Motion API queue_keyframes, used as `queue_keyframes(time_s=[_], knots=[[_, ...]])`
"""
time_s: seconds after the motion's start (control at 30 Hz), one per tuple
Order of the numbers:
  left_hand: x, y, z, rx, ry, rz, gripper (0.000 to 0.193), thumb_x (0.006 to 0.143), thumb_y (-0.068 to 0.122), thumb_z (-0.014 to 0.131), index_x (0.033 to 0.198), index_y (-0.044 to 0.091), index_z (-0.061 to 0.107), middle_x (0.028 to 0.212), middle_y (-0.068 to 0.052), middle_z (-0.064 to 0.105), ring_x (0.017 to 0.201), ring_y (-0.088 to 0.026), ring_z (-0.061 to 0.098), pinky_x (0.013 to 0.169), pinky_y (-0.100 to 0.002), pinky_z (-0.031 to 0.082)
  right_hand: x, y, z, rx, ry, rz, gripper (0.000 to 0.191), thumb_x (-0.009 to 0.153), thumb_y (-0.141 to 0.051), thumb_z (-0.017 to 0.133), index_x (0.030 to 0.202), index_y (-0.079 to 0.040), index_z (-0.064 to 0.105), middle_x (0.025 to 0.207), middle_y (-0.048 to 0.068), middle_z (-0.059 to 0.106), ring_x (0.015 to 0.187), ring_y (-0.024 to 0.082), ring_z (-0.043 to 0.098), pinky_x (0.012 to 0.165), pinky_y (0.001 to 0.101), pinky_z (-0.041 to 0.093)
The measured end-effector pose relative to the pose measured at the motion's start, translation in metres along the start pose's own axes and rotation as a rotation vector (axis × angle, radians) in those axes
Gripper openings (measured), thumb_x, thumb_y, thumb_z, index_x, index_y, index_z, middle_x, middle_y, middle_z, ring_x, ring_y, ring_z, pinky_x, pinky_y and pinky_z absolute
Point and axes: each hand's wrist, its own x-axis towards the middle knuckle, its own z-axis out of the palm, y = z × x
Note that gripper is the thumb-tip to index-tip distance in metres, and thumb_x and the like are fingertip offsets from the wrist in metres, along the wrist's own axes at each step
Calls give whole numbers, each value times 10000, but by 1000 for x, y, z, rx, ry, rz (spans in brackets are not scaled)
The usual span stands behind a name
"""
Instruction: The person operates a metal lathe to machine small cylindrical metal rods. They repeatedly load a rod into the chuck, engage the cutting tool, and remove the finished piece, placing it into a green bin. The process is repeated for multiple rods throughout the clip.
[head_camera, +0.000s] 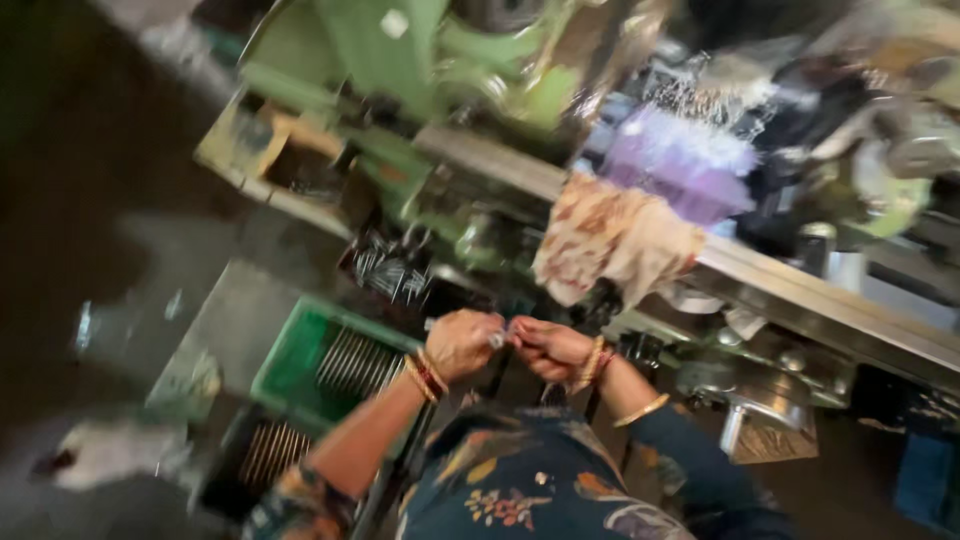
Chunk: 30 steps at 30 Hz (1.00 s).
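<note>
We see a long metal bench (800, 300) crossing the blurred workshop, a patterned cloth (610, 240) draped over its edge, a green machine (420, 60) mounted on it, and a purple bundle (680, 165) lying behind the cloth.

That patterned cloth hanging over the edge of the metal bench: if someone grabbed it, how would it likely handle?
The patterned cloth droops in folds over the metal bench, so it is probably floppy and would bunch up when gripped. It looks thin, so likely light. Hanging partly off the edge, it might slide off with a slight tug.
</note>
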Motion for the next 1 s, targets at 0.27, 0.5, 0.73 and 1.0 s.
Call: queue_keyframes(time_s=[0.27,0.5,0.73,1.0], knots=[[-9,45,-17,3,94,-588,361,945,302,653,1226,108,534,880,-158,725,742,-415,690,580,-525,523,43,29,32,-314,547,-391,107,1049,-246,552,1030,-168,622,793,-67,512,628,45,423,528,225,312],[-47,72,24,-378,402,-1048,531,975,540,558,1233,77,526,963,-215,713,878,-448,686,742,-526,531,86,74,-7,-307,787,-956,67,1130,-167,616,1120,-147,552,881,-18,562,581,96,442,483,286,343],[-213,-18,60,-96,100,-1343,664,975,610,464,1341,60,519,1324,-245,583,1161,-440,600,981,-519,496,4,66,-34,-172,843,-745,111,1142,-225,613,1140,-215,503,802,-31,445,555,94,365,467,255,302],[-262,-35,62,-117,82,-1154,343,887,260,592,1151,45,637,1155,-205,661,1092,-414,611,971,-502,484,22,85,-18,-116,683,-717,94,1196,-254,597,1162,-214,519,744,-28,390,543,84,320,460,240,255]])
